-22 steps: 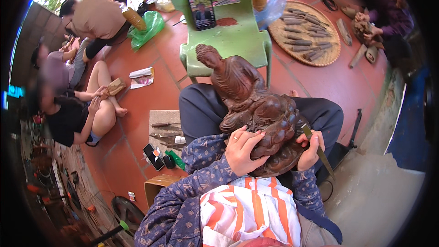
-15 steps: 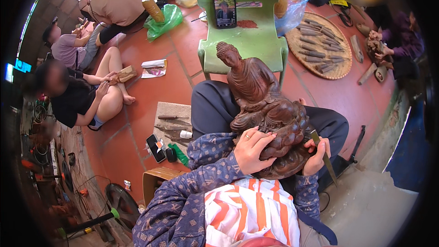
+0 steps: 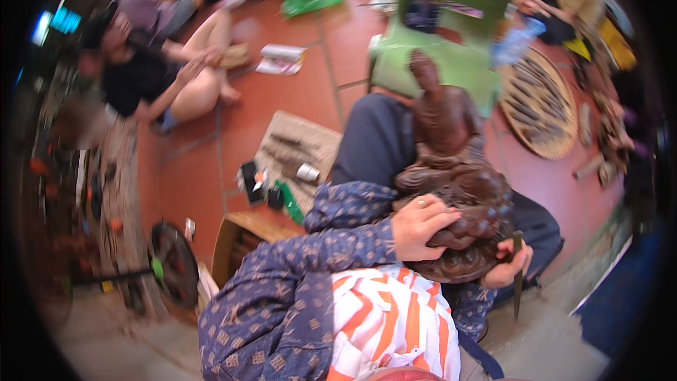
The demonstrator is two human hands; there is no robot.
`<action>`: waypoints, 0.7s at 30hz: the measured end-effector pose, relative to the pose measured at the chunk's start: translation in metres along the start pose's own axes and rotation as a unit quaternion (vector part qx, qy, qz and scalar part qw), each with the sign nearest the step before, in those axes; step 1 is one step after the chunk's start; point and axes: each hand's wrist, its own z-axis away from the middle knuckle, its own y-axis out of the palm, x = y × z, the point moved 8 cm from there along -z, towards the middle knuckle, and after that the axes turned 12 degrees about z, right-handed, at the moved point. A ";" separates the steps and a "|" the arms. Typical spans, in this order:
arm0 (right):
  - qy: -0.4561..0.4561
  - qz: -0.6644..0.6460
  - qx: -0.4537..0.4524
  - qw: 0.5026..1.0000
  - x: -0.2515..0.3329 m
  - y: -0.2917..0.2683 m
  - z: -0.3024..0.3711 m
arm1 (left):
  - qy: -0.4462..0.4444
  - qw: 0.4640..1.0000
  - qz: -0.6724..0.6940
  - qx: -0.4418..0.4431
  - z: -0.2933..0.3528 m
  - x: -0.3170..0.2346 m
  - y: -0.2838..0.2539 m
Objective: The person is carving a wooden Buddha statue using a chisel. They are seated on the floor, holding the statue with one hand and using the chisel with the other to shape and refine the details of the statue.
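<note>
A dark brown carved wooden Buddha statue (image 3: 451, 176) leans in my lap between my knees, blurred by motion. My left hand (image 3: 425, 229) lies over the lower front of its carved base, the ringed fingers curled against the wood. By the base's right edge, my right hand (image 3: 504, 267) grips a narrow flat metal file (image 3: 518, 289), which points down with its tapered end below the fingers. The fingertips of that hand are at or close to the base; whether the file touches the wood is not clear.
Ahead stands a green plastic chair (image 3: 451, 53) with a phone (image 3: 424, 3) propped on it. To its right, a round woven tray (image 3: 537, 109) holds several tools. At left, more tools lie on a mat (image 3: 321, 134) beside a wooden box (image 3: 243, 229). Other people sit around.
My view has swung left, so the scene sits farther right and blurs. The file now hangs more upright in my right hand. My left hand keeps its place on the statue's base.
</note>
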 end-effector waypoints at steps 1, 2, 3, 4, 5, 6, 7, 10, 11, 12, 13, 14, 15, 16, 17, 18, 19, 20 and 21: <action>-0.018 0.010 -0.018 1.000 -0.004 -0.003 0.000 | 0.003 1.000 0.003 -0.004 0.002 0.001 0.001; 0.013 0.008 -0.048 0.999 -0.008 -0.004 0.002 | 0.007 1.000 0.004 -0.001 0.003 0.003 0.003; -0.003 0.029 -0.052 0.998 -0.005 -0.004 0.002 | 0.009 1.000 0.006 0.002 0.004 0.004 0.004; -0.007 0.052 -0.075 0.996 -0.006 -0.006 0.001 | 0.015 1.000 0.007 -0.012 0.003 0.004 0.003; -0.035 0.070 -0.064 0.995 -0.004 -0.006 0.002 | 0.006 1.000 0.024 -0.004 0.003 0.007 0.005; -0.026 0.069 -0.061 0.995 -0.005 -0.005 0.001 | 0.002 1.000 0.019 -0.005 0.003 0.006 0.006; -0.017 0.070 -0.059 0.996 -0.008 -0.004 0.001 | -0.001 1.000 0.015 -0.006 0.005 0.006 0.006; 0.004 0.069 -0.038 0.997 -0.014 0.001 -0.003 | -0.003 1.000 0.007 -0.014 0.006 0.007 0.009; 0.000 0.084 -0.035 0.996 -0.014 0.000 -0.006 | -0.003 1.000 0.006 -0.017 0.006 0.009 0.009; -0.006 0.084 -0.037 0.996 -0.016 -0.002 -0.007 | 0.005 1.000 0.002 -0.020 0.005 0.009 0.011; -0.012 0.084 -0.039 0.996 -0.018 -0.005 -0.009 | 0.003 1.000 0.002 -0.018 0.005 0.010 0.013; -0.029 0.086 -0.038 0.995 -0.018 -0.006 -0.009 | 0.002 1.000 0.005 -0.012 0.005 0.010 0.015; -0.032 0.063 -0.016 0.997 -0.023 -0.002 -0.011 | -0.003 1.000 -0.002 -0.015 0.006 0.011 0.012; -0.003 0.050 0.005 0.999 -0.034 -0.002 -0.015 | -0.006 1.000 -0.003 -0.021 0.008 0.012 0.011; 0.030 0.038 0.013 0.999 -0.047 -0.008 -0.013 | 0.004 1.000 -0.003 -0.024 0.009 0.011 0.012; 0.042 0.044 0.019 0.998 -0.049 -0.011 -0.013 | 0.002 1.000 -0.007 -0.021 0.008 0.010 0.012; 0.055 0.050 0.026 0.997 -0.051 -0.014 -0.014 | 0.000 1.000 -0.011 -0.019 0.007 0.008 0.012; 0.061 0.052 0.039 0.996 -0.050 -0.013 -0.014 | 0.002 1.000 -0.012 -0.021 0.007 0.006 0.011; 0.044 0.063 0.069 0.995 -0.033 -0.005 -0.013 | -0.002 1.000 -0.008 -0.017 0.008 0.007 0.012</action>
